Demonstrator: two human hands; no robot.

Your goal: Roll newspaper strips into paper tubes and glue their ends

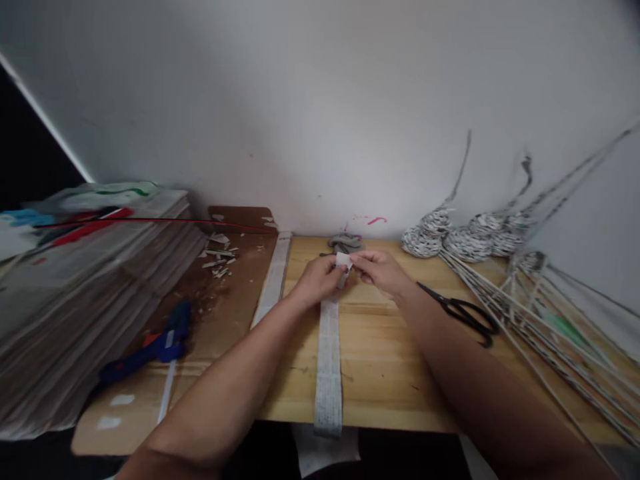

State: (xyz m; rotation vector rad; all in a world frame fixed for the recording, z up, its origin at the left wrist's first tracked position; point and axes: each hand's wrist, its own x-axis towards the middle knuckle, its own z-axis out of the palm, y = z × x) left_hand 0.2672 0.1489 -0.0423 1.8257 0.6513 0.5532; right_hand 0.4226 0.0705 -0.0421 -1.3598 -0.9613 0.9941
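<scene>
A long strip of printed newspaper [329, 360] runs across the wooden table and hangs over its front edge. Its far end is up between my two hands. My left hand [321, 277] is closed on that end, thumb on top. From the other side, my right hand [377, 270] pinches the same end at its edge, where a small pale flap shows. Further left on the table lies a second newspaper strip [275, 273]. Black-handled scissors [467, 315] rest to the right, partly behind my right forearm.
Left, a tall newspaper stack [100, 313] stands by a cardboard sheet [235, 280] with paper scraps and a blue glue gun [167, 343]. Woven paper pieces [467, 243] and rolled paper sticks [530, 327] lie right. A grey bundle [346, 242] sits by the wall.
</scene>
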